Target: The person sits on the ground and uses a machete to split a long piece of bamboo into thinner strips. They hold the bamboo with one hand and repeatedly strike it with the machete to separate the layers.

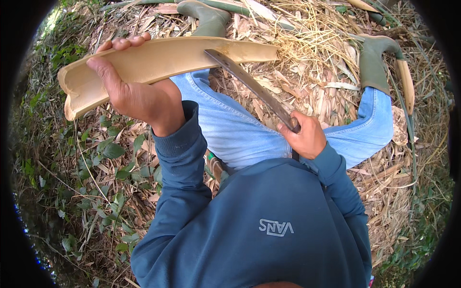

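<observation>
Left hand [139,98] is gripping the split bamboo half [158,62], fingers [120,44] curling over its upper edge. Right hand [305,137] is clenching the knife [252,86] handle; blade is extending beyond the fingers, its tip touching the bamboo.

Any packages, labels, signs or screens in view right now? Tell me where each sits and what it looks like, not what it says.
Printed logo: on the chest of the blue hooded sweatshirt, low centre of the view; small pale grey lettering, seen upside down.
No packages, signs or screens show: only a split length of pale bamboo in the left hand and a long dark knife blade in the right hand.
</observation>
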Demonstrator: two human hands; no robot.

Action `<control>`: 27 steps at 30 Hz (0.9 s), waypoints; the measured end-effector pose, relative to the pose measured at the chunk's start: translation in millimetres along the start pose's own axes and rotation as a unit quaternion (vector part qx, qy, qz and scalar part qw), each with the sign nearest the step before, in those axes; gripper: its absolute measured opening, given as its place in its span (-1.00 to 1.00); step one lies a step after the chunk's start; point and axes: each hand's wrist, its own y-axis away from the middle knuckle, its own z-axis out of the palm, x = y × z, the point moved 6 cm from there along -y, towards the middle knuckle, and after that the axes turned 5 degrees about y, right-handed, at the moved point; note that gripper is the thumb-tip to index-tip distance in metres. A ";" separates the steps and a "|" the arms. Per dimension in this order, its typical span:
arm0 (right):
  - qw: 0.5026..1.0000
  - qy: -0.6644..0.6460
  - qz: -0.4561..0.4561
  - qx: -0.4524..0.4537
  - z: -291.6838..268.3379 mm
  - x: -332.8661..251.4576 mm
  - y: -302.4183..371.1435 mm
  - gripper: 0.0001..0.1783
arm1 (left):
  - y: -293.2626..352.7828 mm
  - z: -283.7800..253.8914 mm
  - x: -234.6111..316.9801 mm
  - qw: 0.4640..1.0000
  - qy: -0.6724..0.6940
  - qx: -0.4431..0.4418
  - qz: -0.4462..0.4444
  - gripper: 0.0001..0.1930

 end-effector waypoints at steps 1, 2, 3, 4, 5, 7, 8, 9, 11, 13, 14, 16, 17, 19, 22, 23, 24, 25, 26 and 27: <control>1.000 0.002 0.001 -0.005 -0.9 3.2 2.3 -0.71 | 2.9 -4.2 1.1 1.000 0.001 0.002 0.002 -0.62; 1.000 0.005 -0.001 -0.011 -2.5 6.4 3.1 -0.71 | 4.6 -9.6 3.1 1.000 -0.019 0.010 0.008 -0.63; 1.000 0.008 -0.004 -0.018 -3.5 5.3 3.4 -0.71 | 6.8 -11.9 4.0 1.000 -0.007 0.009 0.007 -0.64; 0.999 0.001 -0.038 -0.014 -8.0 -4.0 6.3 -0.73 | 9.3 -13.3 4.9 1.000 0.005 0.008 0.006 -0.64; 0.999 0.007 -0.038 -0.022 -8.8 -5.1 5.8 -0.75 | 12.6 -13.4 5.4 1.000 0.020 0.008 0.004 -0.64; 0.998 0.019 -0.038 -0.039 -7.9 -3.5 4.3 -0.78 | 18.5 -13.9 7.3 1.000 0.024 0.007 -0.006 -0.67; 0.998 0.036 0.001 -0.049 -8.3 9.1 -1.7 -0.78 | 20.3 -17.2 9.1 1.000 0.024 0.010 -0.007 -0.67; 0.996 0.056 0.040 -0.055 -11.5 25.5 -8.8 -0.77 | 20.5 -19.4 8.2 1.000 0.027 0.012 -0.007 -0.67; 0.995 0.075 0.032 -0.051 -17.3 29.7 -9.1 -0.76 | 17.8 -25.6 7.6 1.000 0.015 0.011 0.003 -0.67; 0.995 0.060 0.036 -0.072 -20.4 17.1 1.4 -0.76 | 25.5 -26.8 11.1 1.000 -0.002 0.010 0.008 -0.68; 0.996 0.052 0.008 -0.076 -23.2 9.4 4.3 -0.76 | 28.3 -25.1 12.3 1.000 0.002 0.004 0.011 -0.69; 0.995 0.068 0.003 -0.073 -23.6 14.7 -3.6 -0.76 | 32.8 -23.2 14.3 1.000 0.010 -0.010 0.017 -0.70; 0.995 0.077 0.002 -0.069 -25.5 20.1 -7.7 -0.76 | 31.6 -25.2 13.5 1.000 0.002 -0.005 0.021 -0.70; 0.994 0.080 0.027 -0.071 -26.0 28.3 -8.5 -0.77 | 26.9 -30.8 11.7 0.999 -0.014 0.004 0.028 -0.70; 0.992 0.086 0.001 -0.096 -23.8 10.5 0.1 -0.78 | 29.1 -38.7 13.9 0.999 -0.024 0.011 0.033 -0.69; 0.992 0.088 -0.004 -0.087 -23.5 12.1 -0.7 -0.78 | 29.6 -38.3 13.6 1.000 -0.012 0.009 0.027 -0.69; 0.993 0.089 -0.010 -0.079 -22.5 16.2 -4.1 -0.77 | 30.6 -38.3 13.7 1.000 0.000 0.006 0.020 -0.69; 0.993 0.091 -0.015 -0.071 -22.5 19.6 -9.0 -0.77 | 31.2 -38.6 13.0 1.000 0.012 0.004 0.014 -0.69; 0.990 0.116 0.026 -0.075 -25.4 28.5 -19.1 -0.76 | 28.9 -41.5 10.9 1.000 0.010 0.008 0.012 -0.69; 0.990 0.117 0.023 -0.071 -26.0 26.3 -16.1 -0.76 | 24.2 -46.7 8.4 1.000 0.007 0.013 0.011 -0.68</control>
